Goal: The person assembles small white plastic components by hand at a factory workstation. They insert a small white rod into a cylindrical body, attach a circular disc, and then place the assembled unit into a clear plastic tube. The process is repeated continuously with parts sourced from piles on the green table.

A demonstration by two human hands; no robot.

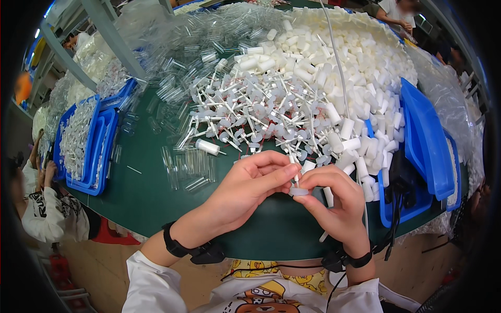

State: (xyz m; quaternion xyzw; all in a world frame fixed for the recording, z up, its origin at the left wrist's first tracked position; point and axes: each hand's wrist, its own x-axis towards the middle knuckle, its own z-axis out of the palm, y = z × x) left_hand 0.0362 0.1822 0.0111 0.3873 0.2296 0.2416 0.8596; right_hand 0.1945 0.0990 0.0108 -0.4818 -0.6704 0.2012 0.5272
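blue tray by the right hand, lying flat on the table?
No. The blue tray is tilted up on edge, leaning against the heap of white caps, just beyond the right hand.

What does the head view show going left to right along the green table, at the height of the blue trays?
Stacked blue plastic trays holding clear tubes → loose clear plastic tubes lying on the green table → pile of white plastic stick parts → heap of white plastic caps → tilted blue plastic tray.

We see the pile of sticks (261, 112) mid-table (151, 193). Behind and right of it lie the caps (339, 47); left of it the tubes (177, 62), further left the trays (86, 143). Right of it stands a bin (425, 138).
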